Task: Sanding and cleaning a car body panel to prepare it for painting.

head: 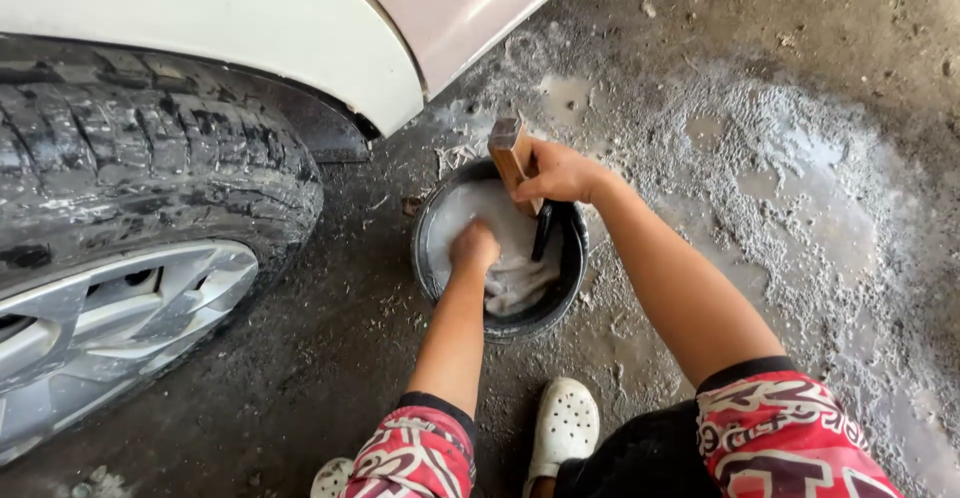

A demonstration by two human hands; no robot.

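2 hands: both at a black bucket [572,276], frame centre.
left hand [474,248]: down inside bucket, fingers curled shut on a pale wet cloth [515,280], knuckles up, wrist at water line.
right hand [556,173]: at bucket's 12 o'clock rim, fingers wrapped shut round a wooden brush [511,151]; wood block sticks up toward 11 o'clock, dark part hangs down into bucket.
bucket: round, black, on wet ground, holds milky grey water [462,216]; cloth lies toward its 5 o'clock side.
car tyre [140,158]: at 9 o'clock from bucket, well apart, black tread, silver wheel [110,328] below.
car body [250,28]: white panel, 11 o'clock, above tyre.
ground [800,178]: concrete, wet, soapy patch at 2 o'clock.
shoes: 1 white clog [564,426] at 6 o'clock, near bucket.
sleeves [780,433]: red patterned, bottom edge.
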